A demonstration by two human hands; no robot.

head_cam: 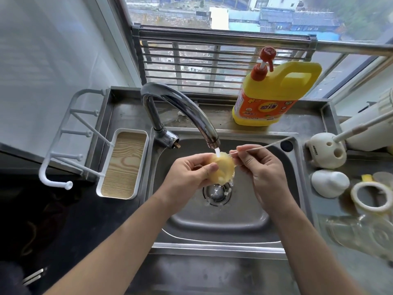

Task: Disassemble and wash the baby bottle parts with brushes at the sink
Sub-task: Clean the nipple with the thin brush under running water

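Over a steel sink (274, 211), seen from above, two bare hands meet under a thin stream of water (217, 151) running from a curved chrome tap (180, 109). The left hand (187, 177) is closed around a soft, yellowish, see-through bottle teat (222, 170), thumb pressed on its front, holding it right under the water and above the drain (217, 193). The right hand (263, 173) pinches a thin, pale brush stem (265, 146) between thumb and fingertips; the stem slants up to the right, and its lower end reaches the teat. Behind the sink, on the ledge by the window, stands a yellow bottle of dish soap (276, 90) with a red pump. Left of the sink sits a white tray (123, 165) with a wood-grain base, beside a white drying rack (70, 145). Right of the sink, on the counter, lie a cream brush holder (325, 152), a white cap (329, 183), a pale screw ring (371, 198) and a clear glass bottle (365, 233) on its side
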